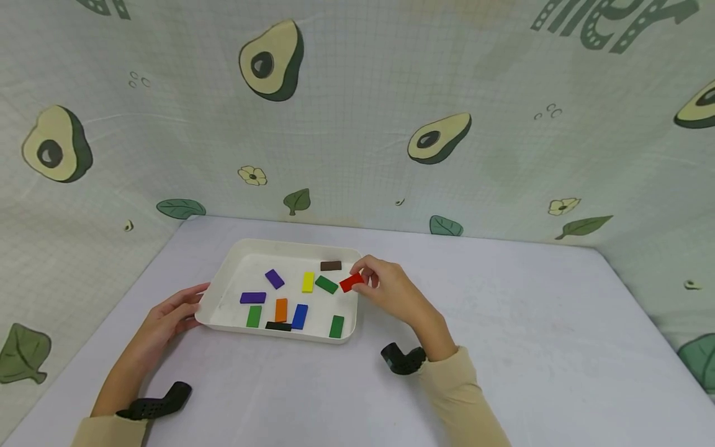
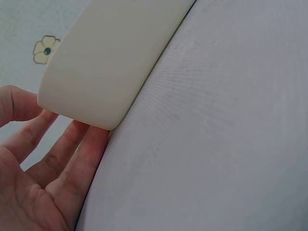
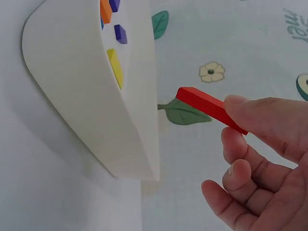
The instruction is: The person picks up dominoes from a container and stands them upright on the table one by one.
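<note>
My right hand [image 1: 382,282] pinches a red rectangular block [image 3: 204,103] between thumb and index finger. In the head view the block overlaps the right side of a white tray [image 1: 319,313]; in the right wrist view it shows beyond the rim. My left hand [image 1: 173,313] touches the tray's left end with extended fingers [image 2: 94,144], seen at its lower edge in the left wrist view. Inside the tray lie several flat blocks, among them a brown block [image 1: 331,266], a yellow block [image 1: 308,282], an orange block [image 1: 281,310] and a blue block [image 1: 299,316].
The tray stands on a white-covered table [image 1: 530,335]. A cloth [image 1: 357,112] printed with avocados and leaves hangs behind and at the sides. Each wrist wears a black device, one at the left [image 1: 159,403] and one at the right [image 1: 402,360].
</note>
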Demonstrator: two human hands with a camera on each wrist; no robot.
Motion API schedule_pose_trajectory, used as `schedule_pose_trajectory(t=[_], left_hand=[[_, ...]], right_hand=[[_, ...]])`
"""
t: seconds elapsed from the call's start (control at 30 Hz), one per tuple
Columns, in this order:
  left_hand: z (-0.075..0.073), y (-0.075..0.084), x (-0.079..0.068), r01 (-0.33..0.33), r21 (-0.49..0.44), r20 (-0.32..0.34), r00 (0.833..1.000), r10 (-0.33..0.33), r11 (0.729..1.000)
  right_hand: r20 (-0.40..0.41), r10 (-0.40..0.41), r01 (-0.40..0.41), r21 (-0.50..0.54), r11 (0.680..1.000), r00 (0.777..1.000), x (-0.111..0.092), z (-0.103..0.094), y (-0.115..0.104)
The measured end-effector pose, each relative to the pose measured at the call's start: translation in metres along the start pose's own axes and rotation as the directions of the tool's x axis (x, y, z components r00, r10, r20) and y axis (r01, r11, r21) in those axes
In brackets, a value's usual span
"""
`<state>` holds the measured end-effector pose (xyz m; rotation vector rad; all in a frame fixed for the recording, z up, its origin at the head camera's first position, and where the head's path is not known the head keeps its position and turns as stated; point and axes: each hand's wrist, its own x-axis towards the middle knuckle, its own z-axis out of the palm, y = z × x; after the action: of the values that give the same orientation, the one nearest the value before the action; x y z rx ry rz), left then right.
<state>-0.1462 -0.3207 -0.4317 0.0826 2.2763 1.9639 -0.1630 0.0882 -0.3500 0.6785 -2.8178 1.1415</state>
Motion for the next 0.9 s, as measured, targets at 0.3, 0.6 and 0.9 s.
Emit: schedule_pose_trajectory(t=[0.3,0.6,0.9], left_hand=[[0.000,0.000,0.000,0.008,0.011,-0.008,1.000,-0.008,1.000],[0.000,0.000,0.000,0.005,0.004,-0.006,1.000,-0.005,1.000],[0.000,0.000,0.000,-0.001,0.018,-0.009,1.000,0.001,1.000]], right_hand=[[-0.052,0.028,-0.026,0.032,0.999,0.998,-0.001,-0.014,0.007],[-0.107,0.057,-0.051,0.056,0.997,0.993,-0.005,-0.026,0.016],[-0.158,0.078,-0.072,0.042,0.996,0.984,-0.009,-0.036,0.025]])
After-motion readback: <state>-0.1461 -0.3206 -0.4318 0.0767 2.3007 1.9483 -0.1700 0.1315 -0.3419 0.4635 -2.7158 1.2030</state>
